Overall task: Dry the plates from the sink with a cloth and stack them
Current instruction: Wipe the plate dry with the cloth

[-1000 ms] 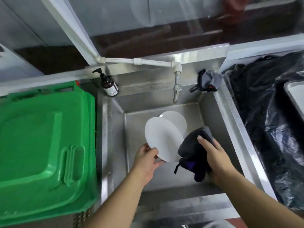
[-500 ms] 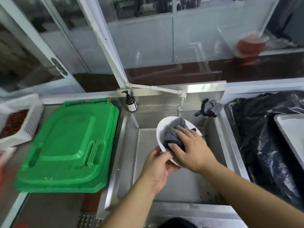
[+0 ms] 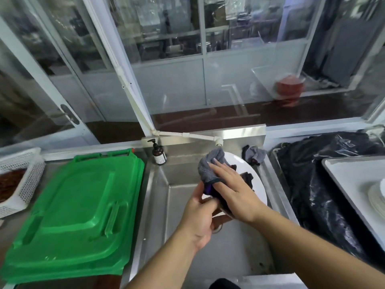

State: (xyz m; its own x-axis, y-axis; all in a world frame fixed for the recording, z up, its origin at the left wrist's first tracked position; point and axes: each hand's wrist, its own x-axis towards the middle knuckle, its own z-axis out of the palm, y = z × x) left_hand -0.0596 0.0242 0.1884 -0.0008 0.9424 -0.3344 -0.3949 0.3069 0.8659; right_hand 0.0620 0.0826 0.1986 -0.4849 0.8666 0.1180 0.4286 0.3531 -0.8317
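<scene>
The white plate (image 3: pixel 253 180) was held tilted above the steel sink (image 3: pixel 183 243), between our two hands. Our left hand (image 3: pixel 200 217) gripped its lower rim with curled fingers. Our right hand (image 3: pixel 233 188) lay flat, fingers straight, pressing the grey cloth (image 3: pixel 210 165) against the plate's face. Beyond that hand, a spare rag (image 3: pixel 254 155) sat on the sink's corner; left of our left hand lay green lids (image 3: pixel 79 209).
</scene>
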